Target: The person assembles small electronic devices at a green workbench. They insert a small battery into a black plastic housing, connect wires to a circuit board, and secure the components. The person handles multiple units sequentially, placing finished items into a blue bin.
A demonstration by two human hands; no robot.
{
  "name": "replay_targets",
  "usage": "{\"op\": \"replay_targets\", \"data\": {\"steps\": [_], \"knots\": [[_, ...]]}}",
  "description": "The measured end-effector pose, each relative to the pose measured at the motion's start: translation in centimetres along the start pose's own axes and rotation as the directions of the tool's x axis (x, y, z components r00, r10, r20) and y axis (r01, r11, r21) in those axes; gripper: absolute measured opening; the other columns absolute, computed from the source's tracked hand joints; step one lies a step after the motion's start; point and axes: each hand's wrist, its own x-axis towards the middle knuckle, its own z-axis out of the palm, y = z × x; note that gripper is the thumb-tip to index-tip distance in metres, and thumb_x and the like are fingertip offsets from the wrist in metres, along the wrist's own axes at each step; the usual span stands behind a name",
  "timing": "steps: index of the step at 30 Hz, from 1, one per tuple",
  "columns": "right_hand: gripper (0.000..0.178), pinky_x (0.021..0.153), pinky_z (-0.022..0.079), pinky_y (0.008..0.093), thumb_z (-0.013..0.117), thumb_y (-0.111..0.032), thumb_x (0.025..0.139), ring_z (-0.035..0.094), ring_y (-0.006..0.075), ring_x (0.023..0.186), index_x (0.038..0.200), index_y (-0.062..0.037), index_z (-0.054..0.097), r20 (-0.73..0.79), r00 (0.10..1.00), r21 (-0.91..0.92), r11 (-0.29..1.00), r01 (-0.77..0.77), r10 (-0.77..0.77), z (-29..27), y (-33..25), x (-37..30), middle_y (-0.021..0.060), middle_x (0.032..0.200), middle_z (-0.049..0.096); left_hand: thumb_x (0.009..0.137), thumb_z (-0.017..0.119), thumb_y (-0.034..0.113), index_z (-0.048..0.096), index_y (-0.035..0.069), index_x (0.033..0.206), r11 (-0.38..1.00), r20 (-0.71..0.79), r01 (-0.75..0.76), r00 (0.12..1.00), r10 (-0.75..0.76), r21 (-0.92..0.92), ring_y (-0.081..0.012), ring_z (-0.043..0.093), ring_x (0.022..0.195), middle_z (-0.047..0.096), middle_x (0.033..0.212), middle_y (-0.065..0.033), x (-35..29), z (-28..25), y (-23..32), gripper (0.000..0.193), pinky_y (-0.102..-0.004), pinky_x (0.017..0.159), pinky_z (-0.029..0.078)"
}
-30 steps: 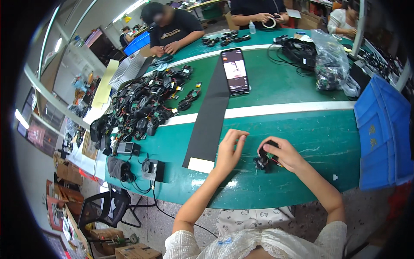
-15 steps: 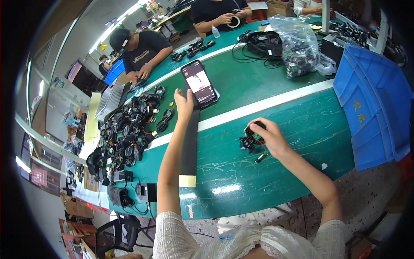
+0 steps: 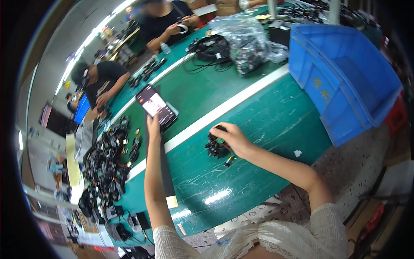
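Observation:
My right hand (image 3: 234, 140) is closed on a small black electronic part with wires (image 3: 214, 146), held over the green table. Part of its body is hidden under my fingers; a red wire and a yellow-tipped connector hang from it. My left hand (image 3: 153, 126) reaches to a lit smartphone (image 3: 156, 107), a finger at the lower left of its screen. Its fingers look extended and grip nothing. Beneath the phone is a pale-edged flat object, and a long black strip (image 3: 167, 177) runs from there toward me.
Left of my arm lies a heap of black wired parts (image 3: 101, 166). A blue bin (image 3: 317, 82) stands tilted at the right, beside a clear plastic bag of parts (image 3: 246, 47). A black headset-like device (image 3: 211, 48) lies farther back. Two people work across the table.
The whole view has swung, shifting the table and things leftward and showing more of the blue bin. A left finger now overlaps the phone's lower screen. My right hand keeps its part.

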Motion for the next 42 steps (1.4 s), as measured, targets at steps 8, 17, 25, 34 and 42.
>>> {"op": "replay_targets", "data": {"steps": [8,17,25,34,42], "knots": [[0.021,0.064,0.045,0.023,0.059,-0.019,0.087,0.054,0.0071,0.073,0.092,0.002,0.06,0.056,0.998,-0.026,0.999,-0.035,0.037,1.7,0.1,0.1,0.0031,0.081,0.06,0.096,0.038,0.039,0.047,-0.011,0.112,0.964,-0.188,-0.046,0.977,0.098,0.262,-0.0273,0.055,0.097,0.055,0.105,-0.0191,1.8,-4.6,1.2,0.053,-0.0342,0.087,0.041],[0.018,0.052,0.038,0.0191,0.06,-0.021,0.087,0.048,0.0029,0.064,0.089,-0.0033,0.061,0.197,0.978,-0.18,0.983,-0.025,0.061,1.1,0.5,-1.3,-0.0009,0.074,0.056,0.091,0.047,0.009,0.044,-0.003,0.116,0.825,0.133,-0.418,0.907,0.399,0.38,-0.0248,0.048,0.108,0.048,0.116,-0.0166,-17.6,2.1,11.9,0.028,-0.0348,0.092,0.038],[0.018,0.054,0.04,0.0224,0.056,-0.02,0.089,0.049,0.0053,0.063,0.087,-0.0017,0.059,0.339,0.941,-0.319,0.941,0.117,-0.002,2.8,0.3,-2.3,0.0005,0.071,0.056,0.093,0.046,0.006,0.046,0.0,0.11,0.961,0.321,-0.235,0.93,0.18,0.143,-0.0107,0.05,0.088,0.05,0.1,-0.0058,-25.1,5.4,14.0,0.019,-0.023,0.078,0.044],[0.031,0.065,0.039,0.0247,0.049,-0.018,0.093,0.041,0.0082,0.07,0.107,-0.002,0.026,0.449,0.89,-0.394,0.911,0.121,0.075,2.5,0.6,-3.3,0.0039,0.079,0.041,0.086,0.059,0.004,0.048,0.0,0.107,0.997,0.483,0.064,0.872,-0.079,0.047,-0.0084,0.053,0.079,0.053,0.092,-0.0039,-25.5,4.2,14.0,0.024,-0.0219,0.07,0.047],[0.046,0.078,0.04,0.0269,0.052,-0.031,0.093,0.045,0.0118,0.09,0.116,-0.0034,0.024,0.561,0.827,-0.232,0.962,0.142,0.014,2.3,-1.3,-2.2,0.009,0.1,0.045,0.088,0.054,0.0,0.043,0.001,0.102,0.999,0.196,-0.025,0.98,0.034,-0.044,-0.0098,0.056,0.07,0.049,0.078,-0.0036,-25.7,3.6,14.9,0.019,-0.0235,0.05,0.052]]}}
